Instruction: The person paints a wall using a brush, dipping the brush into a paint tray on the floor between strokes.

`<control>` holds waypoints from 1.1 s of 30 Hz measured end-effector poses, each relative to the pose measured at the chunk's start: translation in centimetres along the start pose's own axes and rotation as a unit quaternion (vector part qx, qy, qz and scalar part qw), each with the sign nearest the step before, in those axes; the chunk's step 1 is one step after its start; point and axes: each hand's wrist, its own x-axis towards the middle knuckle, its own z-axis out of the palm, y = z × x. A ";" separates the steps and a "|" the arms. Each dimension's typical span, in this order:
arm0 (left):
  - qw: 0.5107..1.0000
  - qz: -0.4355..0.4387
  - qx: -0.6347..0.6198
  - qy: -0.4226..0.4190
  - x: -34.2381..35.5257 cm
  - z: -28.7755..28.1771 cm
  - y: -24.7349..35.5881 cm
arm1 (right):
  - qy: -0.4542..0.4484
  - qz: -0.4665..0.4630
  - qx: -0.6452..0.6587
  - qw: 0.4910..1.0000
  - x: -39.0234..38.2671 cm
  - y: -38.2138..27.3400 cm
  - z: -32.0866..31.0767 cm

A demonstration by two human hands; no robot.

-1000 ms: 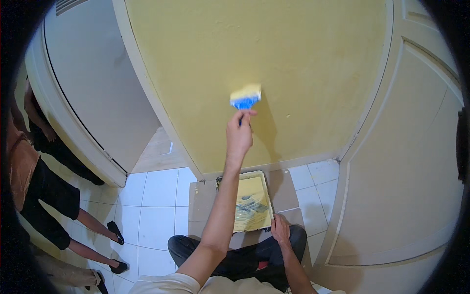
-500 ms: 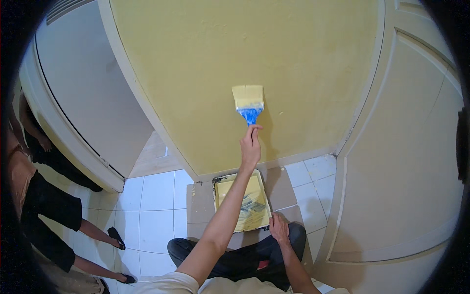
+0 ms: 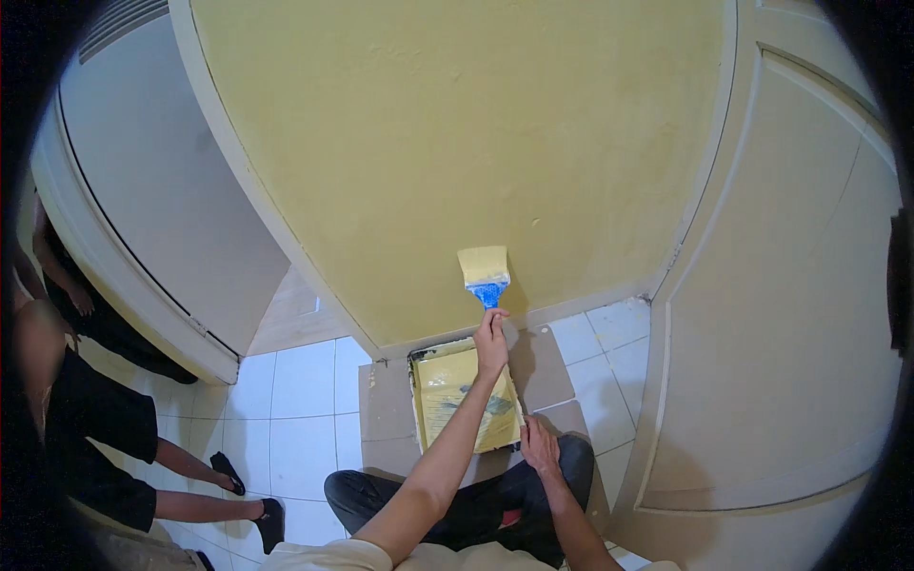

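My left hand (image 3: 492,344) is closed round the handle of a wide paintbrush (image 3: 487,292) with a blue handle. Its bristles, coated in pale yellow paint, point up against the lower part of the yellow wall (image 3: 419,143). Below my left forearm lies a paint tray (image 3: 416,404) with yellow paint and some bluish-grey streaks, partly hidden by that arm. At the tray's near right corner, my right hand (image 3: 540,445) grips its edge, the fingers partly hidden.
Cardboard (image 3: 545,366) lies under the tray on white floor tiles (image 3: 303,381). To the right stands a panelled door (image 3: 762,314); a grey door (image 3: 171,181) is at the left. People in dark clothes (image 3: 105,404) stand at the left edge. My crossed legs (image 3: 367,490) are close to the tray.
My left hand has brought the brush down the wall, nearer the baseboard. My right hand stays at the tray. At the left, a person's foot has shifted.
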 end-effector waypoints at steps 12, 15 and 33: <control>0.992 -0.128 0.017 -0.003 -3.6 -0.3 -7.6 | -0.010 0.003 -0.004 1.000 0.1 -0.3 -0.4; 0.983 -0.176 0.052 -0.009 -3.3 0.0 -8.4 | -0.018 0.009 -0.005 1.000 0.1 -0.5 -0.3; 0.981 -0.123 -0.127 -0.074 9.2 -3.2 21.1 | -0.025 0.007 0.002 1.000 0.2 1.1 0.5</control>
